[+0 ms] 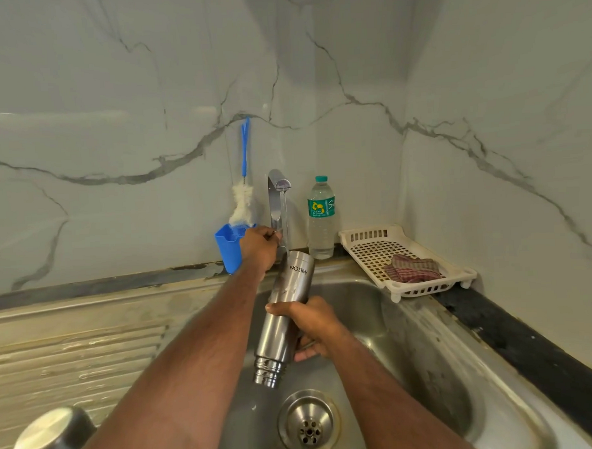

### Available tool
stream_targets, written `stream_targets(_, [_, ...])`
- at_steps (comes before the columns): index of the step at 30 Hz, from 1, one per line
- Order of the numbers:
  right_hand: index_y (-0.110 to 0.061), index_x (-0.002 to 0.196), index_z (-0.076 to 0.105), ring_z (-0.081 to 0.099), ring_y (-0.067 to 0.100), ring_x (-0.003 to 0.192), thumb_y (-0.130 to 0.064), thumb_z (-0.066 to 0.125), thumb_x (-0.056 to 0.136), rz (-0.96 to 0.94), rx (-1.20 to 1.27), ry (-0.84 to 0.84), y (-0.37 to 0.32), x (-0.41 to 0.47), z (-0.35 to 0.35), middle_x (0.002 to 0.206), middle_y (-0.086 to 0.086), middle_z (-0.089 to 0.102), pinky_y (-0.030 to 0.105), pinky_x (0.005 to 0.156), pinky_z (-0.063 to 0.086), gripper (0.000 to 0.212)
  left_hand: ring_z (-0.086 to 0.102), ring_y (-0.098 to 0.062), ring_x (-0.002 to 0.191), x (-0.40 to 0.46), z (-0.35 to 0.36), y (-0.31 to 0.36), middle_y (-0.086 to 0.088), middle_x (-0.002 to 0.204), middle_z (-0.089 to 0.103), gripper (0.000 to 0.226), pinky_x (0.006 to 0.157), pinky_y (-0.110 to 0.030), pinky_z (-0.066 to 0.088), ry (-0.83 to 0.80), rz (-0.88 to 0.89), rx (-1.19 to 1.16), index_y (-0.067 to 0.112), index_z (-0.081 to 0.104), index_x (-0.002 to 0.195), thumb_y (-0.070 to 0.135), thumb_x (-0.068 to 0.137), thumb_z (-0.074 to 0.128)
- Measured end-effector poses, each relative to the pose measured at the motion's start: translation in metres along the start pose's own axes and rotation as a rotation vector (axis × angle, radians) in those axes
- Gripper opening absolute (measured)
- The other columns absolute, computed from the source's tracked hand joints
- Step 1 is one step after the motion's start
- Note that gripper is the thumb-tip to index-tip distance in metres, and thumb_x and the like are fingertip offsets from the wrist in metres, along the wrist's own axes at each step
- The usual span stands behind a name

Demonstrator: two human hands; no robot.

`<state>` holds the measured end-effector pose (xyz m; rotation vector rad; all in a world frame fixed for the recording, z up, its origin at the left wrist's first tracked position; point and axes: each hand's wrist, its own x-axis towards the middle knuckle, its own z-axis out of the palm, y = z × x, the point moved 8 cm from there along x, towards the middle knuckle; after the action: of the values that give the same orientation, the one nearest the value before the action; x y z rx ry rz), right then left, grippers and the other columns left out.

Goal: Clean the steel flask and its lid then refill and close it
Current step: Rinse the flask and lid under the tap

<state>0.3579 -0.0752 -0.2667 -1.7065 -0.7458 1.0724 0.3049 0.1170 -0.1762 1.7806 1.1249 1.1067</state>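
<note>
Flask inverted under running tap, centre frame.
Right hand [313,328] wraps its fingers round the steel flask [286,312], mouth tilted down over the sink [409,338]. Left hand [259,247] pinches the tap [276,205] lever. Water stream hits the flask base. Lid [52,437] sits lower left on the drainboard.

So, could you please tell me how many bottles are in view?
2: the steel flask, held over the sink by the right hand, and a plastic water bottle beside the tap.
</note>
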Motion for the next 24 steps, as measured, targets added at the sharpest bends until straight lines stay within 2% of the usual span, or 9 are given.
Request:
stream_targets(2, [-0.016, 0.105, 0.059, 0.074, 0.031, 0.081, -0.040, 0.088, 0.068, 0.004, -0.018, -0.003, 0.001, -0.001, 0.002, 0.096, 0.013, 0.073, 0.050, 0.069, 0.064, 0.053, 0.070, -0.028, 0.093, -0.005, -0.002, -0.002, -0.005, 0.091, 0.074, 0.008, 0.087, -0.048, 0.060, 0.005, -0.013, -0.028, 0.018, 0.076, 0.096, 0.021, 0.096, 0.068])
stream_targets(5, [-0.013, 0.113, 0.060, 0.074, 0.032, 0.082, -0.042, 0.089, 0.066, 0.012, -0.058, -0.008, 0.002, -0.001, 0.004, 0.097, 0.014, 0.073, 0.050, 0.068, 0.064, 0.062, 0.069, -0.023, 0.095, -0.021, -0.007, 0.000, -0.002, 0.097, 0.073, 0.021, 0.089, -0.043, 0.059, 0.002, -0.031, -0.009, 0.016, 0.075, 0.111, 0.028, 0.099, 0.064])
stream_targets(8, [-0.013, 0.109, 0.062, 0.075, 0.029, 0.079, -0.043, 0.087, 0.069, -0.008, -0.120, 0.009, -0.001, -0.001, 0.001, 0.095, 0.012, 0.073, 0.047, 0.064, 0.064, 0.056, 0.067, -0.019, 0.096, -0.049, -0.012, 0.000, 0.001, 0.099, 0.072, 0.027, 0.088, -0.037, 0.057, 0.019, -0.044, -0.018, 0.015, 0.072, 0.114, 0.034, 0.097, 0.065])
stream_targets(13, [-0.014, 0.110, 0.063, 0.075, 0.023, 0.077, -0.038, 0.079, 0.079, -0.061, -0.214, -0.003, -0.003, -0.004, 0.002, 0.092, 0.008, 0.075, 0.040, 0.061, 0.063, 0.044, 0.065, -0.015, 0.103, -0.109, -0.006, -0.017, 0.001, 0.121, 0.069, 0.044, 0.087, -0.034, 0.055, -0.204, -0.094, -0.061, 0.022, 0.057, 0.137, 0.039, 0.097, 0.065])
stream_targets(15, [-0.017, 0.116, 0.061, 0.075, 0.023, 0.083, -0.037, 0.073, 0.084, -0.091, -0.268, -0.030, -0.005, -0.004, 0.006, 0.097, 0.007, 0.075, 0.041, 0.068, 0.064, 0.040, 0.063, -0.018, 0.107, -0.122, -0.008, -0.027, 0.002, 0.122, 0.065, 0.056, 0.081, -0.035, 0.054, -0.290, -0.134, -0.070, 0.029, 0.047, 0.140, 0.036, 0.091, 0.073])
stream_targets(18, [-0.023, 0.130, 0.052, 0.073, 0.020, 0.091, -0.025, 0.058, 0.094, -0.149, -0.265, -0.094, -0.010, -0.007, 0.015, 0.104, 0.005, 0.074, 0.044, 0.079, 0.062, 0.036, 0.061, -0.017, 0.112, -0.133, -0.012, -0.036, 0.003, 0.123, 0.062, 0.069, 0.093, -0.040, 0.054, -0.309, -0.121, -0.061, 0.027, 0.046, 0.136, 0.034, 0.079, 0.085])
stream_targets(20, [-0.024, 0.129, 0.047, 0.071, 0.018, 0.091, -0.014, 0.053, 0.097, -0.180, -0.207, -0.142, -0.016, -0.015, 0.019, 0.107, 0.006, 0.072, 0.038, 0.074, 0.060, 0.034, 0.062, -0.014, 0.111, -0.134, -0.017, -0.036, 0.003, 0.124, 0.064, 0.072, 0.099, -0.040, 0.053, -0.252, -0.049, -0.075, 0.026, 0.049, 0.137, 0.035, 0.076, 0.087])
stream_targets(22, [-0.026, 0.135, 0.038, 0.069, 0.019, 0.093, -0.003, 0.053, 0.093, -0.209, -0.101, -0.166, -0.021, -0.020, 0.021, 0.113, 0.007, 0.067, 0.033, 0.066, 0.058, 0.050, 0.062, -0.012, 0.110, -0.135, -0.021, -0.032, 0.005, 0.122, 0.065, 0.073, 0.098, -0.038, 0.053, -0.222, 0.026, -0.077, 0.027, 0.050, 0.138, 0.034, 0.075, 0.087])
stream_targets(24, [-0.028, 0.141, 0.031, 0.066, 0.021, 0.099, 0.006, 0.052, 0.085, -0.264, -0.005, -0.148, -0.027, -0.019, 0.019, 0.118, 0.007, 0.063, 0.034, 0.070, 0.057, 0.069, 0.064, -0.012, 0.109, -0.135, -0.026, -0.029, 0.007, 0.118, 0.067, 0.071, 0.096, -0.036, 0.054, -0.204, 0.076, -0.058, 0.029, 0.051, 0.136, 0.028, 0.075, 0.087])
